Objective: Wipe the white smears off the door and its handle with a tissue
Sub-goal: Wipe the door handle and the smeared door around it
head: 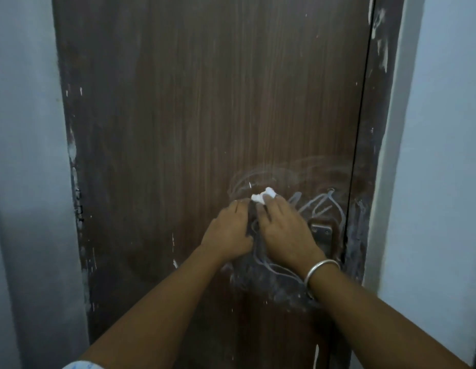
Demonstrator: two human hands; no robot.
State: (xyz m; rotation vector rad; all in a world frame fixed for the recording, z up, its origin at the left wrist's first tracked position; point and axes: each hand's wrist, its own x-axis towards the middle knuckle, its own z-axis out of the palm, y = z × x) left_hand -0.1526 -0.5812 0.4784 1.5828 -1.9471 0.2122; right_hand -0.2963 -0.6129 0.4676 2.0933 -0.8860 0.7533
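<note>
Right hand (280, 230) presses crumpled tissue (263, 196) on door (205, 102), tissue poking toward 12 o'clock. Left hand (231, 230) flat, fingers together. Smears (322, 206) at 3 o'clock, above handle (322, 231).

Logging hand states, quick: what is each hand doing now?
Left hand: flat on the door, holding nothing.
Right hand: pressing the tissue to the door.

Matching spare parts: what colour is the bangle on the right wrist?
Silver, metallic bangle; head view shows it.
</note>
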